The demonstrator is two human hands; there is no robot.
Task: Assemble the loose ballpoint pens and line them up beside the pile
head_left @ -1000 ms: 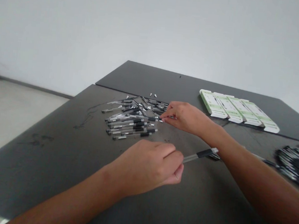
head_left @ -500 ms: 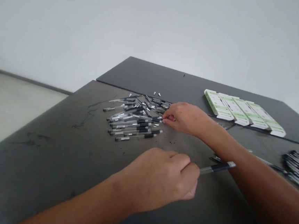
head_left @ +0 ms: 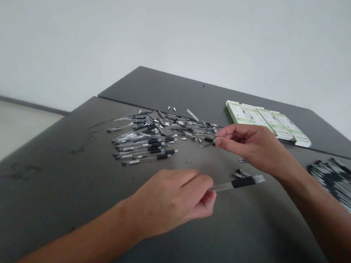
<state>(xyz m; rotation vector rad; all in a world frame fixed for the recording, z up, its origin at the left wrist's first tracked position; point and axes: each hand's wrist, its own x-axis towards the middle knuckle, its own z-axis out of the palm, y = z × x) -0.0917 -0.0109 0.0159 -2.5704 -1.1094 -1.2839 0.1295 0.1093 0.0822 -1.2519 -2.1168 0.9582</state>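
Observation:
My left hand (head_left: pixel 176 197) is closed around a clear pen barrel (head_left: pixel 238 183) with a black grip, its tip end pointing right. Between thumb and fingertips, my right hand (head_left: pixel 248 146) pinches a thin refill (head_left: pixel 201 122) that slants up to the left. The refill is raised above a loose heap of pen parts. Several clear pen barrels with black grips (head_left: pixel 143 148) lie in the left part of that heap. Small silvery tips (head_left: pixel 171 108) rest just behind it.
Flattened green and white boxes (head_left: pixel 267 120) lie on the back of the dark table (head_left: pixel 89 206). A pile of pens (head_left: pixel 339 184) sits at the right. A few small dark parts (head_left: pixel 239 174) lie between my hands.
My right hand has lifted from the heap and now holds a refill. My left hand keeps the barrel. The view has shifted slightly to the right.

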